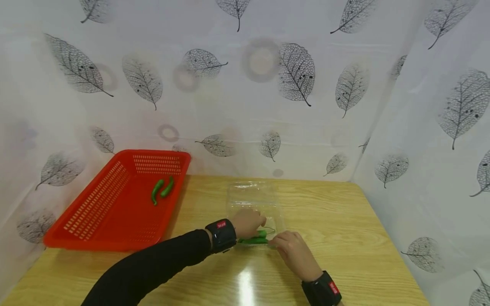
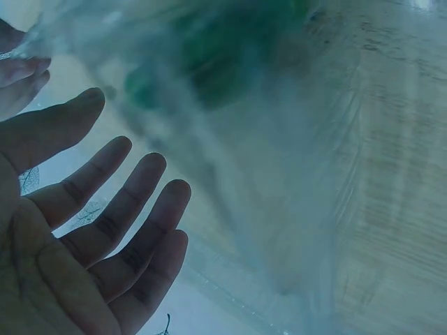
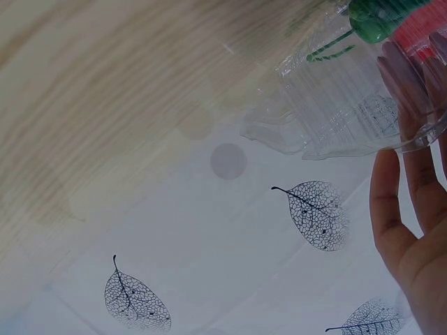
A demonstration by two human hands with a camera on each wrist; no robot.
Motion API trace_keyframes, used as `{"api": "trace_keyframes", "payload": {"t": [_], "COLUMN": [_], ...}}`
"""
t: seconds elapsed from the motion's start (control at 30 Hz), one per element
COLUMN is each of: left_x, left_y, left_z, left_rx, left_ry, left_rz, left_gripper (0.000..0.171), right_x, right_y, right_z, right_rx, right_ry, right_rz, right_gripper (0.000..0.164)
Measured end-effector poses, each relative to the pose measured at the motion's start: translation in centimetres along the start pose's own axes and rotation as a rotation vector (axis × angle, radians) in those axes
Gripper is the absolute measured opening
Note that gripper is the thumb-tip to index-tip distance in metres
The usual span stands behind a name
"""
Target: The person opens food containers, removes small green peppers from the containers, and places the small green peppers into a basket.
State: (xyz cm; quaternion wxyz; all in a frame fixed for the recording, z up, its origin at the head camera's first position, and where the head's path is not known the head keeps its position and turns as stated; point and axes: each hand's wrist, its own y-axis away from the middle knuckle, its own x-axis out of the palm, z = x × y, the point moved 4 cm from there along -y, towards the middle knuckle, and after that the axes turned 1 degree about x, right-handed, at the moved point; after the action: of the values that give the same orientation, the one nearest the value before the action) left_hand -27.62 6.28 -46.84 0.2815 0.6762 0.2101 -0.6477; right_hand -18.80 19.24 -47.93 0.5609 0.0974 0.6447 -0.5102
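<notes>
A clear hinged plastic box (image 1: 281,216) lies unfolded on the table with several green peppers (image 1: 254,240) along its near side. My left hand (image 1: 246,223) reaches over the box and the peppers, palm down. In the left wrist view its fingers (image 2: 150,181) are spread and relaxed, with nothing held; the peppers look blurred through plastic. At the box's near right corner is my right hand (image 1: 296,255), by the pepper ends. The right wrist view shows its fairly straight fingers (image 3: 387,199) at the box rim, some seen through the clear wall; their tips are partly hidden.
A red slotted plastic basket (image 1: 115,204) stands on the left, with two green peppers (image 1: 157,191) at its right side. The wooden table (image 1: 325,212) meets a leaf-patterned white sheet (image 1: 229,106) at the back and sides.
</notes>
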Motion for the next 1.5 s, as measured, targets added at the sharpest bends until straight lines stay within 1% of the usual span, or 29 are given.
{"api": "trace_keyframes", "payload": {"t": [0.17, 0.27, 0.33, 0.4, 0.5, 0.63, 0.73, 0.83, 1.03, 1.3, 1.5], "left_x": [0.1, -0.1, -0.1, 0.3, 1.2, 2.2, 2.7, 2.8, 2.8, 3.1, 3.0], "left_y": [0.5, 0.9, 0.9, 0.7, 0.2, -0.1, -0.2, -0.2, -0.2, -0.2, -0.1], "left_z": [-0.3, -0.4, -0.4, -0.2, 0.2, 0.6, 0.6, 0.6, 0.5, 0.4, 0.4], "left_rx": [-0.001, -0.013, -0.023, -0.033, -0.043, -0.028, -0.017, -0.020, -0.043, -0.071, -0.061], "left_ry": [-0.025, -0.011, 0.003, 0.017, 0.019, -0.017, -0.038, -0.034, -0.003, 0.076, 0.071], "left_rz": [0.023, 0.039, 0.046, 0.051, 0.048, 0.017, -0.011, -0.011, 0.012, 0.043, 0.041], "left_gripper": [0.023, 0.020, 0.018, 0.016, 0.015, 0.017, 0.020, 0.021, 0.022, 0.021, 0.019], "right_x": [0.0, -0.1, -0.1, -0.1, -0.1, -0.1, -0.1, -0.2, -0.2, -0.1, -0.1], "right_y": [0.0, -0.1, -0.1, -0.2, -0.2, -0.2, -0.3, -0.3, -0.4, -0.4, -0.3], "right_z": [0.1, 0.1, 0.1, 0.1, 0.1, 0.1, 0.2, 0.2, 0.2, 0.1, 0.1], "right_rx": [0.003, 0.004, 0.005, 0.008, 0.003, -0.003, 0.001, 0.005, 0.004, 0.014, 0.017], "right_ry": [0.000, -0.002, 0.000, 0.005, 0.008, 0.002, 0.004, 0.009, 0.008, 0.011, 0.014], "right_rz": [-0.002, -0.002, 0.001, 0.001, -0.003, -0.007, -0.003, 0.001, 0.004, 0.013, 0.018], "right_gripper": [0.035, 0.035, 0.035, 0.034, 0.034, 0.035, 0.035, 0.036, 0.035, 0.032, 0.032]}}
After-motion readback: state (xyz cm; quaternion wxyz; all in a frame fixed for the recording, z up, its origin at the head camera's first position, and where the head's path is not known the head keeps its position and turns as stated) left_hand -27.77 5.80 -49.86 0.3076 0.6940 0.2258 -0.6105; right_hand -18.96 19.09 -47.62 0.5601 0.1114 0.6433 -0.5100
